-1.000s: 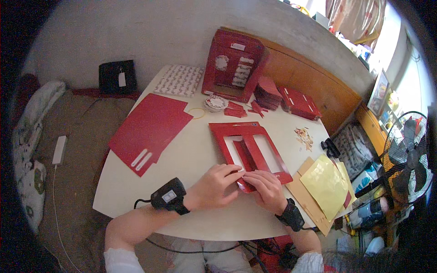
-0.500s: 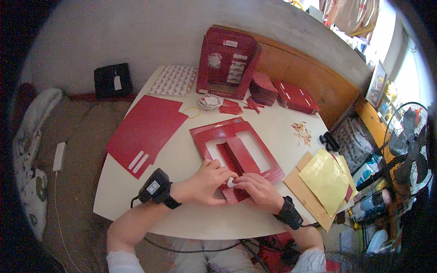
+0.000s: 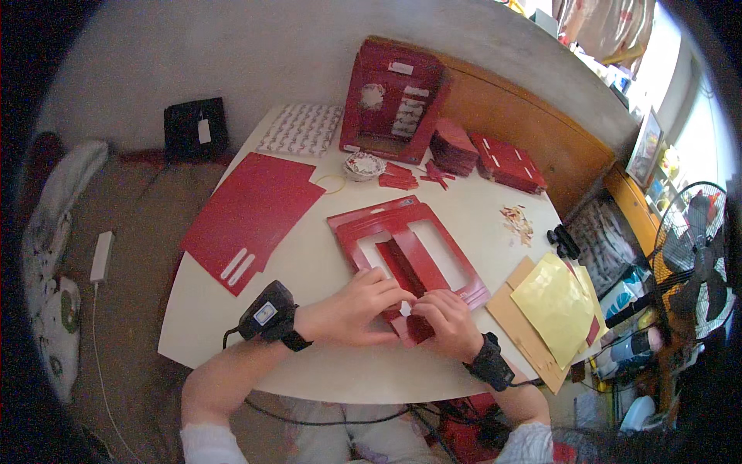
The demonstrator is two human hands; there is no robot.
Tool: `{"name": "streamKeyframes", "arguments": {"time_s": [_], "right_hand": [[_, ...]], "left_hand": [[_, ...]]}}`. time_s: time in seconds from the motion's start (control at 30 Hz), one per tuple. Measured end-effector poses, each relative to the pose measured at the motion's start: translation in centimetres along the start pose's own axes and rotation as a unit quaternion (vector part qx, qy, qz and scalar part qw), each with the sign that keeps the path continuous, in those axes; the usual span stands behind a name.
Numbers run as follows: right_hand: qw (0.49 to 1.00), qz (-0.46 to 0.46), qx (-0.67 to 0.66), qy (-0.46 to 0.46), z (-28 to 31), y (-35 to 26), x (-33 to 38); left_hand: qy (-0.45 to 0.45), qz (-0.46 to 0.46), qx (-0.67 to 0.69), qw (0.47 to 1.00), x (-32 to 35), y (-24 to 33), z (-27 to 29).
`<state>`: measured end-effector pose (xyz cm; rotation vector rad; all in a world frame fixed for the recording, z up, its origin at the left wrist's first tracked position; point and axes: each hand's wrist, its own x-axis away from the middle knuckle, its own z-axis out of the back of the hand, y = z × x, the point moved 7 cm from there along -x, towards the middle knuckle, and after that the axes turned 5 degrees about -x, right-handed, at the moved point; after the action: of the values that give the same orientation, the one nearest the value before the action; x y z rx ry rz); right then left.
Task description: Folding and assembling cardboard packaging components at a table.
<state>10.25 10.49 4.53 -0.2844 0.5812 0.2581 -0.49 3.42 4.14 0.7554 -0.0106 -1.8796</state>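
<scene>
A red cardboard box [image 3: 433, 271] with two long window cut-outs lies on the white table in front of me. A small white piece [image 3: 405, 308], perhaps a sticker, shows at its near end between my fingertips. My left hand [image 3: 357, 307] grips that end's left side, fingers on top and thumb lower down by the near flap. From the other side, the curled fingers of my right hand [image 3: 448, 319] pinch at the white piece. The right fingers partly hide the piece and the flap [image 3: 420, 331] below them.
Flat red card sheets [image 3: 251, 209] lie left. Behind stand an upright red box [image 3: 394, 97], a small bowl [image 3: 363, 165], stacked red cards [image 3: 454, 148] and a red pile [image 3: 510, 162]. Scraps [image 3: 516, 224] and yellow envelopes [image 3: 550, 305] lie right, near a black fan [image 3: 696, 255].
Both hands and the near end of the red box have shifted slightly to the right in the picture. The fingers stay gathered at the white piece.
</scene>
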Motion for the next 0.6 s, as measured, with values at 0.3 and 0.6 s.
{"name": "streamKeyframes", "arguments": {"time_s": [0.3,0.6], "right_hand": [[1.000,0.002,0.008,0.000,0.5,-0.4,-0.7],[0.995,-0.059,0.011,0.082,1.3,0.6,0.1]], "left_hand": [[0.044,0.012,-0.086,0.995,-0.1,1.0,-0.1],[0.172,0.042,-0.159,0.971,0.0,3.2,1.3]]}}
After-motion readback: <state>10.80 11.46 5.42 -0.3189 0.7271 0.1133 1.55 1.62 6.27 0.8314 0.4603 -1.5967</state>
